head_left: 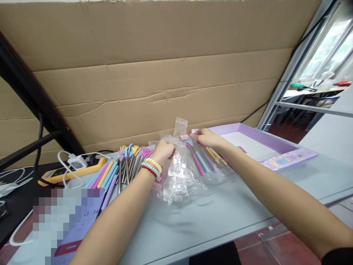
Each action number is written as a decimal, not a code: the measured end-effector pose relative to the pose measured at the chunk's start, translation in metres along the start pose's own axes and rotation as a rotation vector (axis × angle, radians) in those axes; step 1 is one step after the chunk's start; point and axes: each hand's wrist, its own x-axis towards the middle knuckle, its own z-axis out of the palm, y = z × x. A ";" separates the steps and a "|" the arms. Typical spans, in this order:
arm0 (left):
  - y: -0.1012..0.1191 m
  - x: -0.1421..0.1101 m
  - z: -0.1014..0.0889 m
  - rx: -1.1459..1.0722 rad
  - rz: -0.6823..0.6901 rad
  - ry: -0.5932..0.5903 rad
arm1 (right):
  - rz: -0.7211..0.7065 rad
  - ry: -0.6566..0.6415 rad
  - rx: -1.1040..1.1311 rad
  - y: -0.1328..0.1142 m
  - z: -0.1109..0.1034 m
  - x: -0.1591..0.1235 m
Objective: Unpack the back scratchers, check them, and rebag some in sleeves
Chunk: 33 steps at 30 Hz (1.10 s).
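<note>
My left hand (164,150), with beaded bands at its wrist, is closed on the upper edge of a pile of clear plastic bags (180,175). To its right, my right hand (206,138) pinches the top of a clear bag beside a pink header. Under and beside that hand lie bagged back scratchers (203,158) with pink, blue and purple handles. Left of my left hand lies a row of loose back scratchers (128,163) with metal rods and yellow, blue, purple and pink hand-shaped heads. My forearm hides part of this row.
A purple tray-like box (278,138) stands at the right on the grey table (193,224). A yellow power strip (74,173) with white cables and a phone-like screen (79,232) are at the left. A cardboard panel (165,81) rises behind.
</note>
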 end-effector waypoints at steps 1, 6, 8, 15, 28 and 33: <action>-0.005 0.001 -0.004 0.153 0.015 0.033 | 0.062 0.020 -0.093 0.008 -0.001 0.002; -0.014 -0.008 -0.011 0.868 0.120 0.109 | 0.257 -0.026 -0.468 0.028 0.005 0.006; -0.012 -0.015 -0.007 1.000 0.113 0.098 | 0.265 -0.105 -0.469 0.030 0.013 0.007; -0.007 -0.013 0.019 1.074 0.640 -0.179 | 0.351 -0.110 -0.354 0.041 0.034 0.010; -0.022 -0.002 0.039 1.224 0.488 -0.319 | 0.526 0.055 -0.238 0.113 -0.071 0.003; -0.022 0.001 0.044 1.251 0.544 -0.282 | 0.704 -0.090 -0.187 0.172 -0.054 0.002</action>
